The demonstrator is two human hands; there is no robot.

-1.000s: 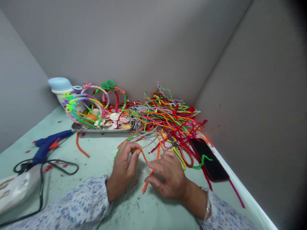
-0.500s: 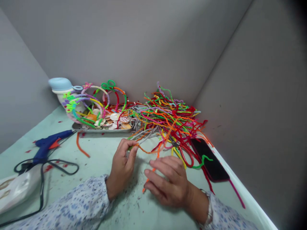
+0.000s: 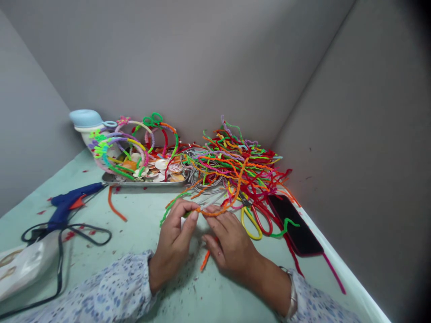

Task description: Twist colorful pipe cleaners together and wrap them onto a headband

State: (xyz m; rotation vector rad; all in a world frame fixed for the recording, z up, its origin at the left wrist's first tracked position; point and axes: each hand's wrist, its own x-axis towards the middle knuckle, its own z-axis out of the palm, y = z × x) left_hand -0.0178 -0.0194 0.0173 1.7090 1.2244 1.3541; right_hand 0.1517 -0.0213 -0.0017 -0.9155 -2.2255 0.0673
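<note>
An orange pipe cleaner (image 3: 215, 214) sits between the two hands above the green tabletop (image 3: 141, 229); one end is pinched by thumb and forefinger of the left hand (image 3: 177, 240). From there it runs across the curled fingers of the right hand (image 3: 234, 244), whose thumb stands apart; whether those fingers grip it, I cannot tell. A shorter orange piece (image 3: 204, 261) shows below the right thumb. Beyond lie scissors (image 3: 245, 201) with a yellow and a red handle, a tangled heap of coloured pipe cleaners (image 3: 242, 163), and, at right, a dark phone (image 3: 303, 235). Leftward are a metal tray (image 3: 151, 184) of shells (image 3: 161, 165) and a blue glue gun (image 3: 60, 215).
</note>
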